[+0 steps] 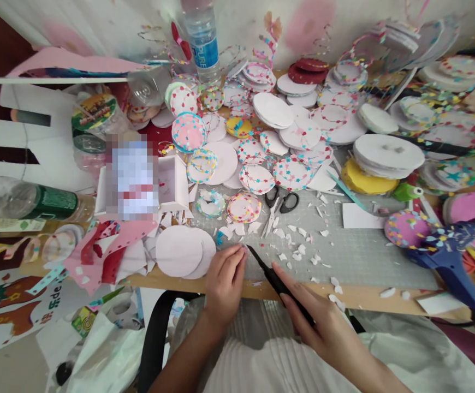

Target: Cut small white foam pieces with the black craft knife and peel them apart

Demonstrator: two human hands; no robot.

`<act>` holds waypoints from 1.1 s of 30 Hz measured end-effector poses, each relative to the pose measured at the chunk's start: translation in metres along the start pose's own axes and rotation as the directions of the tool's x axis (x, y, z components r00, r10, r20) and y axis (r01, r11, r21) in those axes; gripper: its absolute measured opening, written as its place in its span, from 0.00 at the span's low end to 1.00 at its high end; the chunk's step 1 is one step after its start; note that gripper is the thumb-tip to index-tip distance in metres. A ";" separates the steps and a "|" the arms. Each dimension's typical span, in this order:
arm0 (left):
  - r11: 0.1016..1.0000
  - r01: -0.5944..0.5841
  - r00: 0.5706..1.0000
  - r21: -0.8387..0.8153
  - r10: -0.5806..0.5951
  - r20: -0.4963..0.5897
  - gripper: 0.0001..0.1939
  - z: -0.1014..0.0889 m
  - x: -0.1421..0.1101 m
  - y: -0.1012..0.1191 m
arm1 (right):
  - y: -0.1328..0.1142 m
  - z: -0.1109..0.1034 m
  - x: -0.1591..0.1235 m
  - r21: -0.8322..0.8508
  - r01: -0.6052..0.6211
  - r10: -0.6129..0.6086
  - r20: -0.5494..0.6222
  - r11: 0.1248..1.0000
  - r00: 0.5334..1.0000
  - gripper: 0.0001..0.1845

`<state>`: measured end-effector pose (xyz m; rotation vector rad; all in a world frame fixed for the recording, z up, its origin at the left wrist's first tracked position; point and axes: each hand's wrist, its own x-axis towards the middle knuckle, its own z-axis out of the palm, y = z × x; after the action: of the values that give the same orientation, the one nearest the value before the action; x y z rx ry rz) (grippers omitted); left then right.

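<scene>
My right hand (317,314) is wrapped round a slim black tool (276,281) whose narrow tip points up and left; its exact kind does not show. The tip lies close to the fingertips of my left hand (226,273). Those fingers are pinched together at the mat's front edge, and whatever they hold is too small to make out. Left of that hand lie white paper discs (179,251). Black-handled scissors (277,207) rest partly spread on the grey cutting mat (368,256), just beyond the hands. White paper scraps (301,251) are scattered around them.
Many decorated discs (257,179) crowd the back of the table. A blue glue gun (452,262) sits at the right. A white box (174,183) with a blurred screen stands left, near plastic bottles (53,202). Another water bottle (202,43) stands by the wall.
</scene>
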<state>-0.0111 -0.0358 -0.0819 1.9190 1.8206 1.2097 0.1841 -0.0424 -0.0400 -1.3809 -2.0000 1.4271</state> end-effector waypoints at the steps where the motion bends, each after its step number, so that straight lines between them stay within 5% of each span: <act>1: 1.000 -0.003 1.000 -0.003 0.003 0.000 0.12 0.000 0.000 0.000 | 0.000 0.000 0.000 -0.005 -0.002 0.002 0.002 1.000 1.000 0.27; 12: 0.989 -0.142 0.980 -0.036 0.146 0.135 0.16 -0.007 -0.006 -0.008 | 0.003 -0.004 0.000 -0.040 -0.055 0.054 -0.028 0.998 0.998 0.28; 33: 0.994 -0.105 0.994 0.018 0.105 0.016 0.14 0.001 -0.002 -0.002 | 0.007 0.010 -0.008 -0.061 0.060 -0.064 -0.072 0.996 0.995 0.30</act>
<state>-0.0115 -0.0369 -0.0848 2.0522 1.7496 1.2097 0.1846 -0.0543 -0.0481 -1.3627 -2.0347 1.2814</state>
